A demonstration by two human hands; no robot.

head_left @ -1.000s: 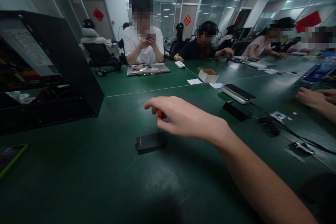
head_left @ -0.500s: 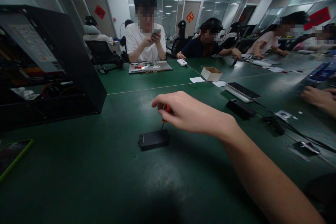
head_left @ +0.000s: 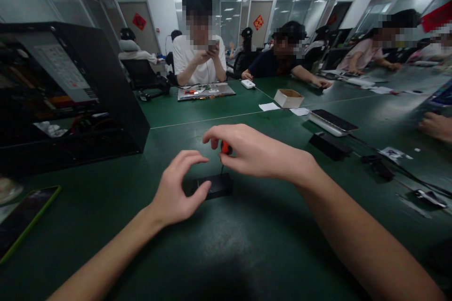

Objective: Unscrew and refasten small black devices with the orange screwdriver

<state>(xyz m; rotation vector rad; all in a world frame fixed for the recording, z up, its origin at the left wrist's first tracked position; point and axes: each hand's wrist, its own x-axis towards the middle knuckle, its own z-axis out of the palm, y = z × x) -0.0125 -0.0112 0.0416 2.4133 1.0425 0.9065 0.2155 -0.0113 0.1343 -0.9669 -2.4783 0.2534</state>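
Observation:
A small flat black box (head_left: 216, 185) lies on the green table (head_left: 106, 225) in front of me. My right hand (head_left: 257, 153) is closed on a small screwdriver with an orange handle (head_left: 226, 147); its thin shaft stands upright with the tip on the box's top. My left hand (head_left: 178, 188) reaches in from the lower left, fingers curved and apart, thumb at the box's left end and holding nothing.
A big black open case (head_left: 70, 89) stands at the left. A phone in a green cover (head_left: 24, 218) lies at the lower left. A phone on a white block (head_left: 332, 122), black adapters (head_left: 330, 145) and cables lie to the right. Several people sit around the table.
My left hand has come into view and reached the box's left end. The right hand still holds the screwdriver on the box; the view shifted slightly.

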